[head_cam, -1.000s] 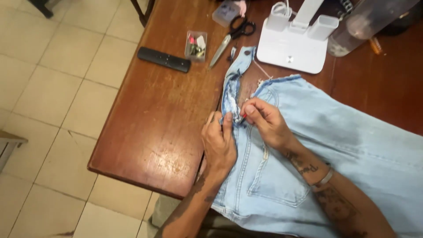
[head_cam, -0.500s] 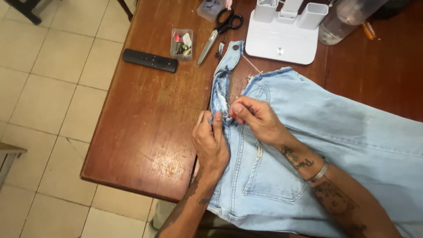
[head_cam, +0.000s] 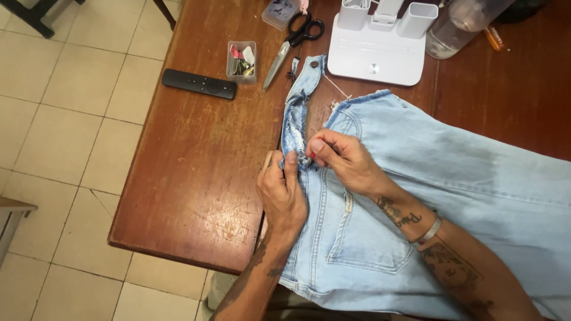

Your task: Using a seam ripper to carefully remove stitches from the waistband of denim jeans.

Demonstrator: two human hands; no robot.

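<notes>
Left hand (head_cam: 284,193) pinching the frayed waistband of light-blue jeans (head_cam: 416,196) on the counter (head_cam: 196,160). Right hand (head_cam: 342,160) closed on a small red-tipped tool (head_cam: 311,156) there. Scissors (head_cam: 292,43) farther off.

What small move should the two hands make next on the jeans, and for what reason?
Probably the right hand should push its small red-tipped tool a little further along the seam of the jeans. The left hand pinches the denim beside it, and the waistband strip above already lies loose and frayed.

Jeans (head_cam: 428,196) on table (head_cam: 196,172); scissors (head_cam: 292,44), remote (head_cam: 199,84), small box (head_cam: 241,60) beyond hands.
</notes>
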